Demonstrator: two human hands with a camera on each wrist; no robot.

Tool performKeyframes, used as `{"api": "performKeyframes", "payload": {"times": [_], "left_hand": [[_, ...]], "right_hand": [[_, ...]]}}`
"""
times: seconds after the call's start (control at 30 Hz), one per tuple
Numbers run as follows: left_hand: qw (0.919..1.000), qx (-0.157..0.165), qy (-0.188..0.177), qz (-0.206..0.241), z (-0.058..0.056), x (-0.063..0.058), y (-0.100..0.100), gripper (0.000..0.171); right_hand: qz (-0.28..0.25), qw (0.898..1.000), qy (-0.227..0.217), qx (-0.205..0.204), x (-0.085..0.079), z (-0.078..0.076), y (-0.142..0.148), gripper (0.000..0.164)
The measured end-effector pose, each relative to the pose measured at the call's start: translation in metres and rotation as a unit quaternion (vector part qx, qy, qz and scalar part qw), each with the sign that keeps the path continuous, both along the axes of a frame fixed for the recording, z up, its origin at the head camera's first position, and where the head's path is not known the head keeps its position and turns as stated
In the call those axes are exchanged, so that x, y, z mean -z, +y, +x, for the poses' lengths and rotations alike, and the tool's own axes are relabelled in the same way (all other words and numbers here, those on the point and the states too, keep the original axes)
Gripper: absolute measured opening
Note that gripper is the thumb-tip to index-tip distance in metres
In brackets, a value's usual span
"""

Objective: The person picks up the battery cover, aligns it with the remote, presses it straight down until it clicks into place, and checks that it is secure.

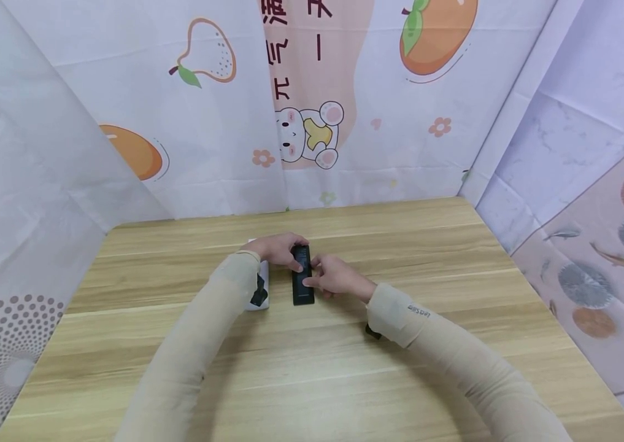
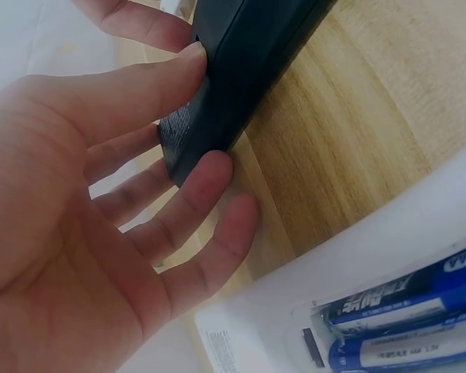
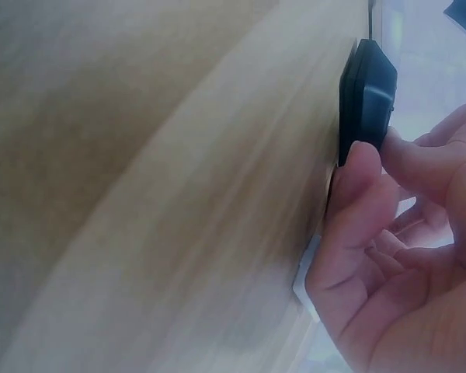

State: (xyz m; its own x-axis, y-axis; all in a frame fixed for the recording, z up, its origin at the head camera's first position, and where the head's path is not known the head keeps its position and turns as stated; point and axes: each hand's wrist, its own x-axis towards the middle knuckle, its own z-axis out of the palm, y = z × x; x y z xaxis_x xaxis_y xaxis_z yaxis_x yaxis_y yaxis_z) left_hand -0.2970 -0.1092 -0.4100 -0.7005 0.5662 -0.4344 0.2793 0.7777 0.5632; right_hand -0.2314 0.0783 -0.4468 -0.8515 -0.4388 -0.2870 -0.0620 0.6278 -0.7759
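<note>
A black remote control lies back side up on the table, its small printed label near the far end. My left hand grips that far end, thumb on the back and fingers around the edge. From the other side my right hand holds the remote, with its thumb on the back and fingertips along the right edge. Beneath my left wrist is a white remote control, partly hidden by the sleeve. Its battery bay is uncovered and shows blue AAA batteries.
The wooden table ends at a printed curtain behind. More curtain hangs at the left and right sides. Black wrist mounts show at the left cuff and under the right cuff. A small white piece appears beyond my right fingers.
</note>
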Motion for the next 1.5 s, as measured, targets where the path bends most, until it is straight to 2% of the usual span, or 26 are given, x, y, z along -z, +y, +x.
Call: {"api": "performKeyframes", "payload": {"times": [0.3,0.4,0.53,0.77,0.93,1.1,1.3,1.5], "left_hand": [[0.9984,0.028,0.041,-0.026,0.0,0.001,-0.001,0.07],[0.9981,0.024,0.048,-0.03,0.0,0.0,-0.004,0.069],[0.9989,0.015,0.041,-0.014,0.0,-0.006,-0.008,0.067],[0.9986,0.025,0.042,0.02,0.004,-0.021,-0.017,0.064],[0.9978,0.015,0.046,0.046,0.006,-0.026,-0.032,0.061],[0.9973,0.0,0.046,0.057,0.005,-0.027,-0.047,0.064],[0.9971,-0.012,0.052,0.054,0.003,-0.025,-0.063,0.067],[0.9969,-0.028,0.06,0.041,0.0,-0.018,-0.077,0.067]], "right_hand": [[0.034,0.999,0.008,-0.003,-0.012,-0.003,0.008,0.039],[0.046,0.999,0.016,0.002,-0.014,-0.005,0.012,0.038],[0.059,0.998,0.027,-0.003,-0.018,-0.008,0.018,0.038],[0.076,0.994,0.075,-0.035,-0.024,-0.014,0.026,0.037],[0.098,0.984,0.133,-0.066,-0.029,-0.017,0.033,0.036],[0.097,0.98,0.153,-0.086,-0.03,-0.022,0.044,0.036],[0.091,0.982,0.139,-0.086,-0.03,-0.023,0.051,0.038],[0.095,0.982,0.137,-0.084,-0.027,-0.024,0.054,0.039]]}}
